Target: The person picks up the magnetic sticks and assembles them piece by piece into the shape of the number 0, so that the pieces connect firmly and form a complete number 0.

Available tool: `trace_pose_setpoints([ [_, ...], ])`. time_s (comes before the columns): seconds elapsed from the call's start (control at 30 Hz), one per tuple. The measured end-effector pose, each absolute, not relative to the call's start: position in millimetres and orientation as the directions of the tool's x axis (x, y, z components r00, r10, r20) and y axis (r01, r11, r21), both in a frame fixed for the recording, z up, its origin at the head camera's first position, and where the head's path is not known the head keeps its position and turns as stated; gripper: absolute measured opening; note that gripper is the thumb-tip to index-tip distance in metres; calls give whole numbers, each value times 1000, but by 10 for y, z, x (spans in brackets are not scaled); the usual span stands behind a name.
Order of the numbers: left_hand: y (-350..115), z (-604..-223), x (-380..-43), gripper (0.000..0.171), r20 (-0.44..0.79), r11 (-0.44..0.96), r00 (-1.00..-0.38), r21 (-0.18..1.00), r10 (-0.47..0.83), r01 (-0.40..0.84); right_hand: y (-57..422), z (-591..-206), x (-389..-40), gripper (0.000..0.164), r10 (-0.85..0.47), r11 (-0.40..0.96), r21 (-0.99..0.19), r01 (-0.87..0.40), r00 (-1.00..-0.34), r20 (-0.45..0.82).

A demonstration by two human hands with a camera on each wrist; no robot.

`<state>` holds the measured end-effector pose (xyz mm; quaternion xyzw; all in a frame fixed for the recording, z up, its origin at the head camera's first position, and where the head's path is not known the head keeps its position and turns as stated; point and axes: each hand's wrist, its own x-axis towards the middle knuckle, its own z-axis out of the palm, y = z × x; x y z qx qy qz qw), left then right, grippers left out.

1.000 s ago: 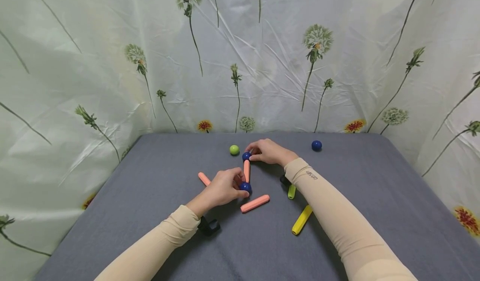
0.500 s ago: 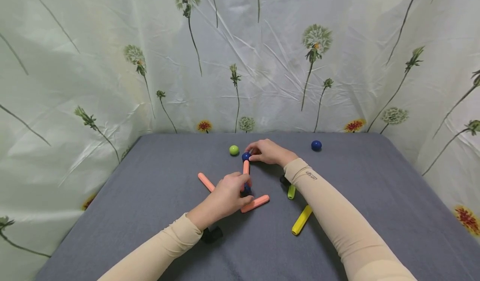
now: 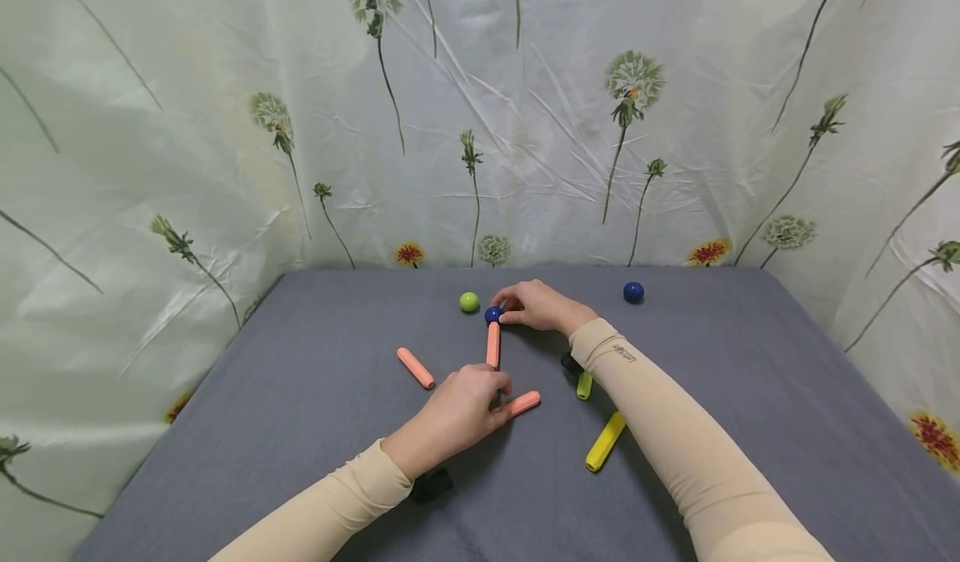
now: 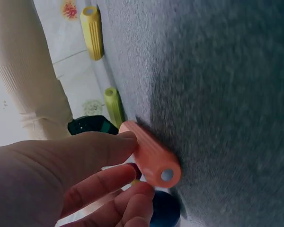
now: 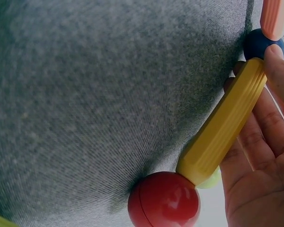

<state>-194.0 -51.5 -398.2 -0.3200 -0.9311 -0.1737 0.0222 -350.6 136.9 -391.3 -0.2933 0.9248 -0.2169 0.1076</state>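
My left hand is over a loose pink rod; in the left wrist view its thumb lies against that rod, with the other fingers spread beside it. A blue ball lies just beyond those fingers, hidden by the hand in the head view. My right hand pinches another blue ball between thumb and fingers. From this ball a second pink rod runs toward the left hand. In the right wrist view a yellow rod joins the same ball and ends at a red ball.
A third pink rod lies on the grey cloth at left. Behind is a green ball, and a blue ball sits back right. A green rod and a yellow rod lie beside the right forearm.
My left hand has let go of the near blue ball and moved toward me onto the loose pink rod. The right hand stays at its blue ball.
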Motion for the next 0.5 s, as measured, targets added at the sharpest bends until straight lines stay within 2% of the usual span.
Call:
trace_pose_setpoints([
  [0.5,-509,-3991,-1873,9,93,721,-788,350,608,598,1364,-3921,-3504,35,-588,732,-467,-496,-806,-67],
])
